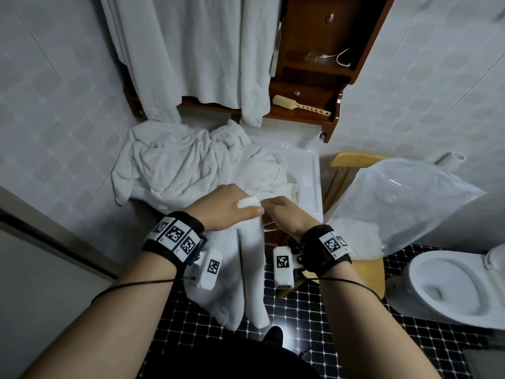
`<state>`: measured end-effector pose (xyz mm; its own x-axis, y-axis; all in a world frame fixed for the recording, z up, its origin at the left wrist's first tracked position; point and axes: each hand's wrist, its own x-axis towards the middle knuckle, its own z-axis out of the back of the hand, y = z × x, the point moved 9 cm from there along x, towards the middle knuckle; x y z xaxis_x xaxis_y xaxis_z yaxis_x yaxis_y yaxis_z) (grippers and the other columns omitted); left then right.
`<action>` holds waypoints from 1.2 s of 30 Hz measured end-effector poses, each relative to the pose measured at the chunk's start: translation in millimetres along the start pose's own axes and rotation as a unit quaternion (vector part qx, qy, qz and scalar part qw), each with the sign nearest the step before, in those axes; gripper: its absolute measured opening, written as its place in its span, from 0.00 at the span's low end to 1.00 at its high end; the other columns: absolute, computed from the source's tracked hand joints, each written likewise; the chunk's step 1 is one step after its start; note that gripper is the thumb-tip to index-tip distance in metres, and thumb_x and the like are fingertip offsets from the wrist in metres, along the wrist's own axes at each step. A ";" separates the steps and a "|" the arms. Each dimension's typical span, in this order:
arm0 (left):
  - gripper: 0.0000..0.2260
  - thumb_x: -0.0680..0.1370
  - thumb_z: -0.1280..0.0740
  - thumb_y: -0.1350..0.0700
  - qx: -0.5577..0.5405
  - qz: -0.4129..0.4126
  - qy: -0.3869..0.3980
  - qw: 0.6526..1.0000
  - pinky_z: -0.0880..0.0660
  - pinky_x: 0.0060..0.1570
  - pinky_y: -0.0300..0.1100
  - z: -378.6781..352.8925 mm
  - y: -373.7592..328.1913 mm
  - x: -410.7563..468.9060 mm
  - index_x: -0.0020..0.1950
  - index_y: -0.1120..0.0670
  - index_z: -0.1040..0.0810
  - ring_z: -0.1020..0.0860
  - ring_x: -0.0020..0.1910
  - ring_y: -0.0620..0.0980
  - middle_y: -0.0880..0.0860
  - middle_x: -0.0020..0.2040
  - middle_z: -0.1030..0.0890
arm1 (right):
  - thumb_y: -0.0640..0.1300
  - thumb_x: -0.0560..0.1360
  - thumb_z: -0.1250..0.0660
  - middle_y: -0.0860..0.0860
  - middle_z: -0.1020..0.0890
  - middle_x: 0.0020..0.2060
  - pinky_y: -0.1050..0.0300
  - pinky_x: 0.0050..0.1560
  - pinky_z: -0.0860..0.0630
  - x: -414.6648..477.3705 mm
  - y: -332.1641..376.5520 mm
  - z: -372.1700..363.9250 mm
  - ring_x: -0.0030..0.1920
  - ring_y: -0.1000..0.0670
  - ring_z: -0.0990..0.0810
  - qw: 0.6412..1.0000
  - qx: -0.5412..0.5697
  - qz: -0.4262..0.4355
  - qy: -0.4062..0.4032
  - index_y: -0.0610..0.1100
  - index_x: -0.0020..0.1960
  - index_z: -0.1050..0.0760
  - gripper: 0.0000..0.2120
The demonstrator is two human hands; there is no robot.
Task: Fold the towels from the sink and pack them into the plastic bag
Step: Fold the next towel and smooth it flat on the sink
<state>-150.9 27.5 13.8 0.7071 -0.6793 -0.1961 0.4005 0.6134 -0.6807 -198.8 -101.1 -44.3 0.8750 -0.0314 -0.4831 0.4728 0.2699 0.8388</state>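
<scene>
A small white towel (246,272) hangs doubled over in front of the sink (308,170), its ends dangling toward the floor. My left hand (224,207) pinches its top edge, and my right hand (284,214) grips the same edge right beside it. A heap of crumpled white towels (175,162) covers the sink's left and middle. The clear plastic bag (404,203) stands open on a wooden chair (352,160) to the right. A folded white towel (358,233) lies at the bag's mouth on the chair seat.
A white toilet (451,285) stands at the far right on the black tiled floor (314,324). Above the sink hang white towels (191,50), next to a wooden cabinet (322,64) with a brush (297,105) on its shelf. A door (41,269) is at left.
</scene>
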 end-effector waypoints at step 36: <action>0.32 0.61 0.13 0.43 -0.008 0.067 0.080 0.994 0.20 0.55 0.42 -15.6 10.7 -15.6 0.60 0.45 0.22 0.17 0.52 0.43 0.41 0.53 0.16 | 0.27 0.64 0.45 0.39 0.13 0.41 0.48 0.43 0.20 -27.1 57.5 22.8 0.43 0.47 0.17 0.961 -0.027 0.265 -0.078 0.37 0.45 0.14 0.23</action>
<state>-166.8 38.4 -1.4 0.6511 -0.6477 -0.3956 0.2983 0.6977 -0.6513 -192.9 -106.7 22.8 0.9983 -0.0194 0.0548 -0.0451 0.3377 0.9402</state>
